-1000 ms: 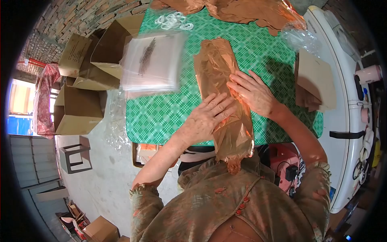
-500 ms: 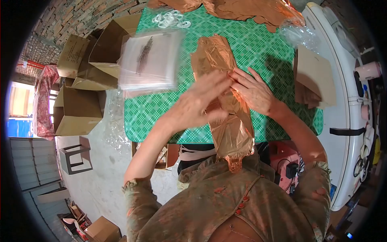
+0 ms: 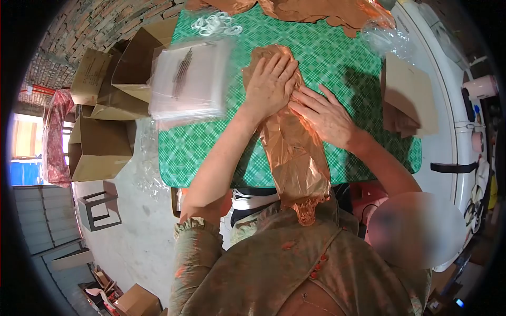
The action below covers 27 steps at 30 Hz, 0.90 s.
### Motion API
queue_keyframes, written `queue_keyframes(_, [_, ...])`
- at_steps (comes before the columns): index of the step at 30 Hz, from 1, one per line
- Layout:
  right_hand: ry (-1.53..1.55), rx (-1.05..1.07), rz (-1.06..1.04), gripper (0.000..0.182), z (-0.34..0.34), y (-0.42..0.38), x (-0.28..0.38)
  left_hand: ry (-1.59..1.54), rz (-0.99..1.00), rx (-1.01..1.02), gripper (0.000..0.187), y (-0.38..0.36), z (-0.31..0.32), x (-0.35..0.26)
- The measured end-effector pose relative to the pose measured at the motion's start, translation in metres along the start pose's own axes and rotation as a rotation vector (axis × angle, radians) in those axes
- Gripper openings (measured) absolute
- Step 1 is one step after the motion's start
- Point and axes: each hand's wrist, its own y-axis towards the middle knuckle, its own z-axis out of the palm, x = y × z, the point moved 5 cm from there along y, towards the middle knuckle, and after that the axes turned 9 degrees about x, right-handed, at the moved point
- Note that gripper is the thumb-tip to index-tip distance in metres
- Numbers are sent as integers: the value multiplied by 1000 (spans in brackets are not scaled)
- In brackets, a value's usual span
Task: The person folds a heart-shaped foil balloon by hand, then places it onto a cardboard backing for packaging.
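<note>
A flat, copper-coloured foil balloon [image 3: 298, 163], folded into a long strip, lies across the table with its near end hanging over the front edge against my clothing. My left hand [image 3: 271, 87] presses flat on the far part of the strip, fingers stretched out. Along the right edge of the foil rests my right hand [image 3: 328, 117], fingers extended and thumb apart. The fingertips of both hands come close together near the middle of the strip. Part of the foil is hidden beneath my left hand.
On the green checked table [image 3: 205, 158], a stack of clear plastic bags [image 3: 205, 79] is at left, white ribbon loops [image 3: 216, 25] behind it. More copper foil [image 3: 316, 13] lies along the back. Brown card sheets [image 3: 408, 97] and crumpled clear plastic [image 3: 387, 39] are at right. Cardboard boxes [image 3: 103, 147] stand left.
My left hand has moved away from me along the foil and now lies flat on its far part. My right hand stays at the right edge, slightly lower. The view has shifted a little.
</note>
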Motion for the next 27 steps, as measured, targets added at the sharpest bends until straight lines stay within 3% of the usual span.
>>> queue_keyframes(3, [134,-20,-23,50,-7,5,-8,37,5,2,51,0,-1,-1])
queue_keyframes(7, [115,-297,20,36,-12,18,-33,-20,-17,116,57,1,0,1])
queue_keyframes(15, [115,-262,-32,30,-2,14,-32,12,-25,112,55,1,1,1])
queue_keyframes(27, [195,-232,-61,29,-24,-81,52,18,-56,155,56,2,4,3])
